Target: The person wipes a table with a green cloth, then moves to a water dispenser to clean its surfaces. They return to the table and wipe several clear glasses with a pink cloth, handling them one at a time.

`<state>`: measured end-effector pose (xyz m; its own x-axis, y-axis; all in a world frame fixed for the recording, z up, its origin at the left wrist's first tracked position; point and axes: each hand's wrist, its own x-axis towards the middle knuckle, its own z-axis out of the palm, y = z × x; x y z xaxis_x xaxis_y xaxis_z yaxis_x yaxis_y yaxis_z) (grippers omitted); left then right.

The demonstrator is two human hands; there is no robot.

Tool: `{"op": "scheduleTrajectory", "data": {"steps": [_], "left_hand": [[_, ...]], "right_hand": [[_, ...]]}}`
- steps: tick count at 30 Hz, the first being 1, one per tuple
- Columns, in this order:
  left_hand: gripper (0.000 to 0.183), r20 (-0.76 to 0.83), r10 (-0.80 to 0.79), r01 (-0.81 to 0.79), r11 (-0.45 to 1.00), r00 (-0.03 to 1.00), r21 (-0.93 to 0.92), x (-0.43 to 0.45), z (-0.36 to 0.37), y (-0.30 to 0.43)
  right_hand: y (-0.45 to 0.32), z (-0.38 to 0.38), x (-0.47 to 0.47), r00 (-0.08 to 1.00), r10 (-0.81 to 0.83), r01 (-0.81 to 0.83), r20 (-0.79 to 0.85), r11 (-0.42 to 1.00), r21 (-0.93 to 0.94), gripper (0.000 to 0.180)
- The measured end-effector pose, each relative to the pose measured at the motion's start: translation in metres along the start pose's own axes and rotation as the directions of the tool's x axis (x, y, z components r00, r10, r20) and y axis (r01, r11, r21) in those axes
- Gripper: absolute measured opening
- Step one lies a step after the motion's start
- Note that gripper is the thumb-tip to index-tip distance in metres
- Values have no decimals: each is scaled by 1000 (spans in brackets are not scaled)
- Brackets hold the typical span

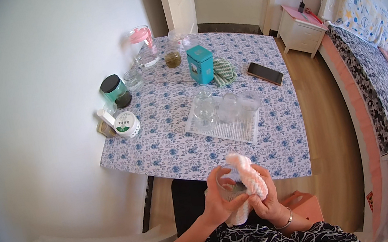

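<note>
Clear glass cup (231,184) in my left hand (215,199), its mouth tipped up towards the table. A pink and white striped cloth (253,178) is pinched in my right hand (269,201); it lies against the right side of the cup, and part hangs below. Both hands are held in front of my body at the near edge of the table (168,152). Just beyond them a white slatted tray (235,135) carries a clear glass pitcher or tall jar (203,109), a small rounded glass vessel (228,108) and a glass cup (249,101).
A teal tin (201,65) stands before a folded green striped cloth (224,71), left of a smartphone (265,73). Along the wall are a pink-lidded pitcher (144,48), a black-lidded jar (116,91) and a white round tub (127,125). A pink stool (304,206) is at my right.
</note>
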<state>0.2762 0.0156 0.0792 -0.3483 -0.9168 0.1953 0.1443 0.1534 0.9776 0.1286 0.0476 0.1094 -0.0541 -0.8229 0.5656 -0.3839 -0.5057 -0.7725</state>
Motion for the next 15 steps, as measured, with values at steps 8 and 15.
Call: {"op": "scheduleTrajectory", "data": {"steps": [8, 15], "left_hand": [[59, 268, -290, 360, 894, 919, -268, -7, -9, -12], [56, 569, -294, 630, 508, 768, -588, -10, -20, -24]], "right_hand": [[14, 3, -5, 996, -38, 32, 77, 996, 78, 28], [1, 9, -2, 970, 209, -238, 120, 916, 322, 22]]}}
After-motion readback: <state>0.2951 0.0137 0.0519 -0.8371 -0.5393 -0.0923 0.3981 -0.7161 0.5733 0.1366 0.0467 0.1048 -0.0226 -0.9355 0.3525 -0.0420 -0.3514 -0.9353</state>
